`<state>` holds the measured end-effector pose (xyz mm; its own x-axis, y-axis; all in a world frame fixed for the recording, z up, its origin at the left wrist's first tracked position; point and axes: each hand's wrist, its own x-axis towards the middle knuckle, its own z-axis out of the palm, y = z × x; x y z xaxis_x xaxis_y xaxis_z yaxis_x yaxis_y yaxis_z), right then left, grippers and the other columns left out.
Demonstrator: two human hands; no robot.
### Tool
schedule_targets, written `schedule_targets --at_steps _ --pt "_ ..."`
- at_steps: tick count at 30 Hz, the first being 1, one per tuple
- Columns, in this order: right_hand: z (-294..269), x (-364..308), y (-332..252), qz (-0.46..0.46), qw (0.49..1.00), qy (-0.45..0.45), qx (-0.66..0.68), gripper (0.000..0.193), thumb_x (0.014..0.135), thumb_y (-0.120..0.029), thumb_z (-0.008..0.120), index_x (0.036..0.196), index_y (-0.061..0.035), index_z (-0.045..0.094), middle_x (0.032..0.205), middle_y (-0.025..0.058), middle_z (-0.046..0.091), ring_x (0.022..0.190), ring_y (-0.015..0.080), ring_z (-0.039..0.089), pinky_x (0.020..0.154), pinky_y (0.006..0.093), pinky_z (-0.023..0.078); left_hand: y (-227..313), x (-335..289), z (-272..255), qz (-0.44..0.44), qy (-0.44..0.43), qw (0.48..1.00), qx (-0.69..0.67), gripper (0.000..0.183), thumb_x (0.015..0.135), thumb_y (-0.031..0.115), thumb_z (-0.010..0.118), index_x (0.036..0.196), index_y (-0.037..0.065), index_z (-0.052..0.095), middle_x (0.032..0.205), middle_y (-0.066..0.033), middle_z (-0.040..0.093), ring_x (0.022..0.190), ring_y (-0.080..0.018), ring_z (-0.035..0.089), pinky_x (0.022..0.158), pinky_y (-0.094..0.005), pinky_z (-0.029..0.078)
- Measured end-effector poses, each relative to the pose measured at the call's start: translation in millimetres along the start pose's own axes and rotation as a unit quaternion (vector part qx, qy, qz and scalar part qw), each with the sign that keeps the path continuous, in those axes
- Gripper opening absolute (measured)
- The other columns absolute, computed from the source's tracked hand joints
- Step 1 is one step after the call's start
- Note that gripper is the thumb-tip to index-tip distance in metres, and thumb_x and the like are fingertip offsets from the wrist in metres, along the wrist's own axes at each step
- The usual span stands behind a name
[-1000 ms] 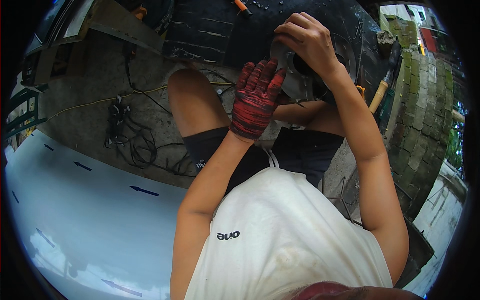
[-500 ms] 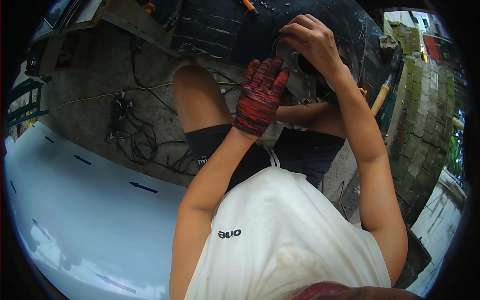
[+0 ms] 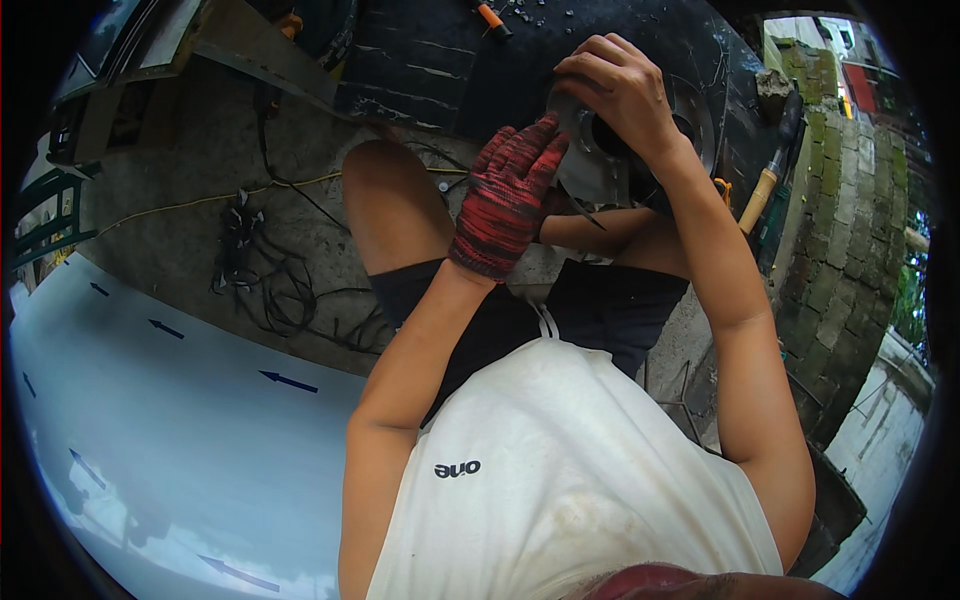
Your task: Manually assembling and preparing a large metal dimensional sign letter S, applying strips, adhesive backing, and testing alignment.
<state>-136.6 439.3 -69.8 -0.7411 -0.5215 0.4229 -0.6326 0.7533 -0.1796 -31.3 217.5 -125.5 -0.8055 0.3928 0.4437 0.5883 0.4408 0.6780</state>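
Note:
A grey round metal housing (image 3: 597, 180) with a wide dark opening lies on the dark work surface between my knees. My right hand (image 3: 622, 90) is bare and curls its fingers over the far left rim of the housing. My left hand (image 3: 508, 195) wears a red and black knitted glove. Its fingers are pressed together, with the tips at the near left edge of the metal, close to the right fingertips. A thin dark pointed strip (image 3: 584, 210) sticks out beside the glove. The glove hides what lies under its palm.
An orange and black handle (image 3: 492, 20) lies on the black surface (image 3: 415, 75) among small fragments. A wooden-handled tool (image 3: 762, 200) lies at the right. Tangled dark straps (image 3: 265, 270) and a yellow cord (image 3: 200, 203) are on the floor. A pale blue sheet (image 3: 190, 430) spreads at the lower left.
My left hand has shifted slightly left and nearer, its fingers more bent. The thin dark strip now shows more beside it. My right hand has barely moved on the housing.

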Motion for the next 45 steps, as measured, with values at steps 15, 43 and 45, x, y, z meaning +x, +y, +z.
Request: schedule_targets --at_steps 15,43,45 --pt "1 2 -1 0.003 1.0 0.003 -0.014 0.016 0.081 -0.022 0.087 0.092 -0.0131 0.08 0.088 -0.0015 0.07 0.085 0.0198 0.069 0.076 0.0359 0.06 5 9 16 -0.017 0.091 0.994 -0.064 0.072 0.07 0.007 0.092 0.139 0.009 0.069 0.142 -0.014 0.069 0.128 -0.0366 0.065 0.113 -0.0503 0.049" --pt "-1 3 0 -0.009 1.0 -0.02 0.023 0.02 0.078 -0.021 0.089 0.095 -0.0145 0.08 0.098 -0.0025 0.073 0.094 0.0206 0.069 0.084 0.0369 0.059 -1 8 10 0.0 0.065 0.996 -0.058 0.064 0.067 0.003 0.091 0.128 0.01 0.073 0.139 -0.0164 0.068 0.125 -0.0386 0.066 0.108 -0.0493 0.052" --pt "-1 3 0 -0.008 1.0 -0.019 0.022 0.02 0.078 -0.021 0.089 0.095 -0.0146 0.08 0.098 -0.0024 0.073 0.093 0.0205 0.069 0.084 0.0367 0.059 0 7 9 0.001 0.061 0.997 -0.04 0.064 0.068 0.004 0.091 0.129 0.01 0.073 0.139 -0.0161 0.068 0.126 -0.0379 0.066 0.111 -0.0501 0.051"
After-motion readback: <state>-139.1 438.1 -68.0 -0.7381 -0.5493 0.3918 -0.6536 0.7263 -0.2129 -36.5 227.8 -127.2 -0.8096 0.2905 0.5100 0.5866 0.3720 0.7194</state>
